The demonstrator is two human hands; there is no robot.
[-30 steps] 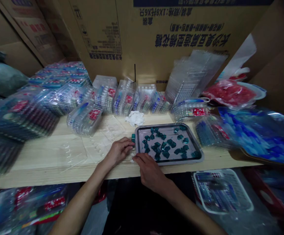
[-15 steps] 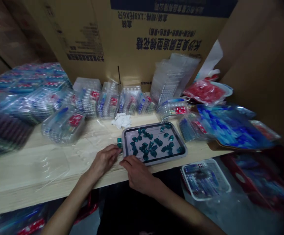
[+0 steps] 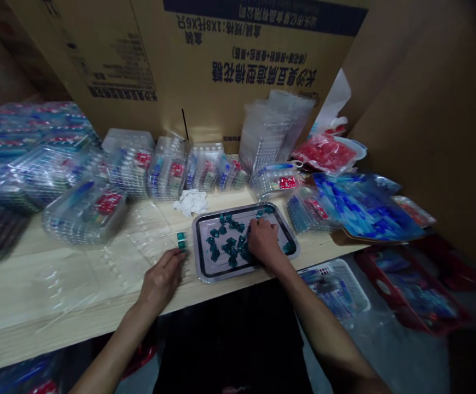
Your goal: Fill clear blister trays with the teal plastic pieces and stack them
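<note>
Low to the left of a metal tray [image 3: 201, 268], my left hand [image 3: 162, 280] has its fingertips pinched at the near end of two small green translucent cubes [image 3: 181, 241] in a short row. My right hand [image 3: 264, 239] reaches into the tray with curled fingers pointing down among scattered dark green translucent pieces [image 3: 232, 253]. Its fingertips are hidden, so what they grip cannot be made out. Clear plastic packaging [image 3: 145, 227] lies flat on the table beyond my left hand.
Packed clear plastic boxes [image 3: 84, 210] line the back and left of the table. Behind them stands a cardboard carton [image 3: 172, 60]. Crumpled white tissue [image 3: 191, 202] lies behind the tray. Blue packets [image 3: 359, 205] fill a box at the right, and a white basket [image 3: 363, 298] sits below the edge.
My right hand has moved from the tray's near left corner to the right, into the pieces. My left hand stays by the green cubes. The whole view has shifted slightly.
</note>
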